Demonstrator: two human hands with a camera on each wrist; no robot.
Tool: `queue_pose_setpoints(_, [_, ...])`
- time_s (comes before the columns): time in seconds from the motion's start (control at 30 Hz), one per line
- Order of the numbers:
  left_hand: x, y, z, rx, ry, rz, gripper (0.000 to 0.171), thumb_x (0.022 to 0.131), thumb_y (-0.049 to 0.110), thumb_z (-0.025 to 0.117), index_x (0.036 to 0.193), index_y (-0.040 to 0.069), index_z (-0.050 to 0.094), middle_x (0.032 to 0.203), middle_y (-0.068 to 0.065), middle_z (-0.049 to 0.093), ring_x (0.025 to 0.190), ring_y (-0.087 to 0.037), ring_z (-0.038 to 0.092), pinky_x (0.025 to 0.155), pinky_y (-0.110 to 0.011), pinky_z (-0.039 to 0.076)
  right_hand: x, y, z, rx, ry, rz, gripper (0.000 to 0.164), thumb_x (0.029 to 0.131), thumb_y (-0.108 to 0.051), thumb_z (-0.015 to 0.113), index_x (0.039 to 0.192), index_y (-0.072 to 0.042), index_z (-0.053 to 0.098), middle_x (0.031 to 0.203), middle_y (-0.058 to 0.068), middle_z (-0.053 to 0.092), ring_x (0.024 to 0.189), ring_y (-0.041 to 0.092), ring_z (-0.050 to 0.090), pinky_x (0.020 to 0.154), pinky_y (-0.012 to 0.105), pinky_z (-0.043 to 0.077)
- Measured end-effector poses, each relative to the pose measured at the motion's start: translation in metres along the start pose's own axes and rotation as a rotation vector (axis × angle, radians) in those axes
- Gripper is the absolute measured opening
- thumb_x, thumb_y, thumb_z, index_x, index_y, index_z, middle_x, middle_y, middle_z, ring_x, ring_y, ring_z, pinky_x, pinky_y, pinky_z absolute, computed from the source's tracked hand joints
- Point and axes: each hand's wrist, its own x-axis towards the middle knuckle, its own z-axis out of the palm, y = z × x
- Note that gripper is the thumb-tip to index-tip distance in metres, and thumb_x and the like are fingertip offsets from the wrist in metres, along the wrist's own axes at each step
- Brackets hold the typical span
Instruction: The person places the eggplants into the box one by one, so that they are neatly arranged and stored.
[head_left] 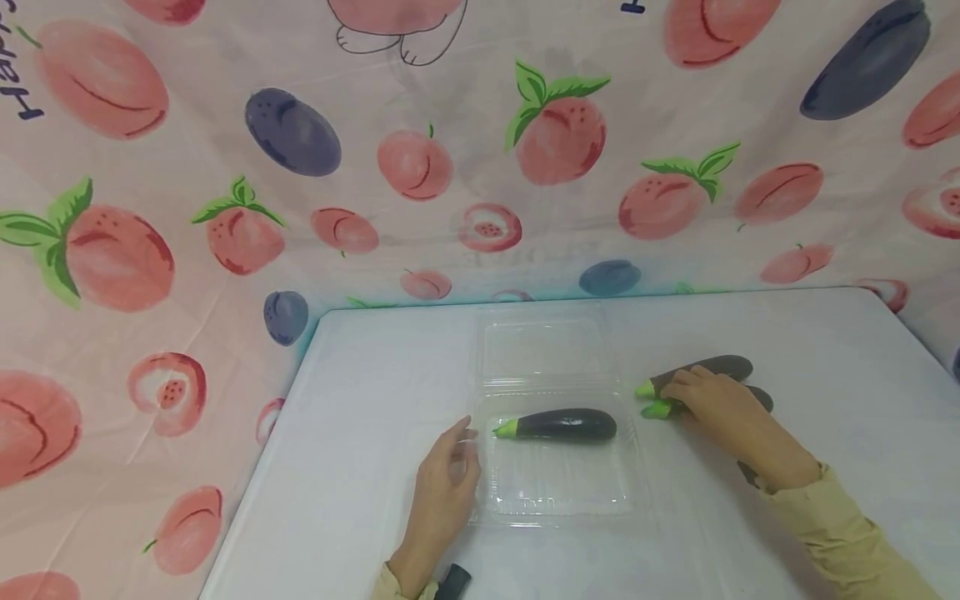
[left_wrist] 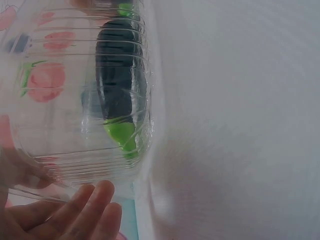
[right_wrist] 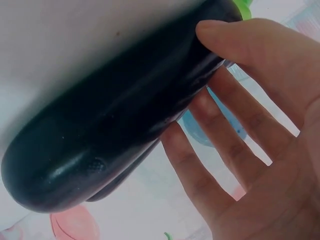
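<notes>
A clear plastic clamshell box lies opened flat on the white table, its lid on the far side. Inside it rests one dark eggplant with a green stem end pointing left. My left hand is at the box's left edge, fingers relaxed, fingertips close to the clear wall. Right of the box, my right hand grips the nearer of two eggplants lying side by side. Its thumb lies on one side of that eggplant and the fingertips on the other. Behind it is the farther eggplant, partly covered.
The white table ends at a hanging cloth printed with peaches and dark fruit. A dark object shows partly under the right wrist. Another dark piece sits by the left wrist.
</notes>
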Motion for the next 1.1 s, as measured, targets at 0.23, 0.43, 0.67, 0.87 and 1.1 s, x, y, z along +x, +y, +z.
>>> queue_pose_setpoints(0.23, [0.000, 0.002, 0.000, 0.004, -0.006, -0.010, 0.040, 0.100, 0.013, 0.055, 0.140, 0.011, 0.053, 0.121, -0.003, 0.067, 0.107, -0.017, 0.066, 0.094, -0.039, 0.056, -0.001, 0.001, 0.001, -0.008, 0.006, -0.009, 0.025, 0.071, 0.002, 0.083, 0.093, -0.007, 0.074, 0.091, 0.004, 0.067, 0.090, 0.028, 0.064, 0.072, 0.043, 0.056])
queue_pose_setpoints(0.43, [-0.001, 0.002, 0.000, 0.010, 0.000, -0.008, 0.040, 0.100, 0.013, 0.055, 0.139, 0.011, 0.053, 0.120, -0.002, 0.067, 0.107, -0.017, 0.066, 0.094, -0.040, 0.056, 0.000, 0.001, 0.000, 0.008, 0.001, -0.011, 0.024, 0.073, 0.003, 0.082, 0.094, -0.006, 0.074, 0.092, 0.006, 0.069, 0.092, 0.029, 0.065, 0.073, 0.044, 0.057])
queue_pose_setpoints(0.67, [-0.001, 0.002, 0.001, 0.022, 0.009, -0.003, 0.039, 0.100, 0.013, 0.056, 0.139, 0.012, 0.054, 0.119, 0.000, 0.068, 0.106, -0.016, 0.066, 0.095, -0.041, 0.056, -0.001, 0.000, -0.004, 0.013, 0.003, -0.033, 0.025, 0.072, 0.005, 0.081, 0.095, -0.004, 0.073, 0.094, 0.008, 0.069, 0.092, 0.030, 0.065, 0.074, 0.045, 0.057])
queue_pose_setpoints(0.87, [-0.001, 0.001, 0.001, 0.021, 0.012, 0.009, 0.039, 0.100, 0.012, 0.056, 0.139, 0.011, 0.054, 0.119, 0.000, 0.068, 0.106, -0.017, 0.066, 0.095, -0.042, 0.055, -0.001, -0.003, -0.008, 0.006, 0.036, -0.062, 0.026, 0.072, 0.005, 0.081, 0.094, -0.005, 0.073, 0.089, 0.005, 0.066, 0.083, 0.025, 0.063, 0.069, 0.041, 0.056])
queue_pose_setpoints(1.1, [0.000, 0.001, 0.000, 0.019, 0.008, 0.021, 0.039, 0.100, 0.010, 0.055, 0.139, 0.010, 0.053, 0.120, -0.002, 0.067, 0.106, -0.018, 0.066, 0.095, -0.042, 0.056, -0.001, -0.007, -0.013, 0.005, 0.030, -0.043, 0.028, 0.074, 0.003, 0.081, 0.100, -0.005, 0.074, 0.091, 0.005, 0.067, 0.084, 0.024, 0.063, 0.071, 0.041, 0.057])
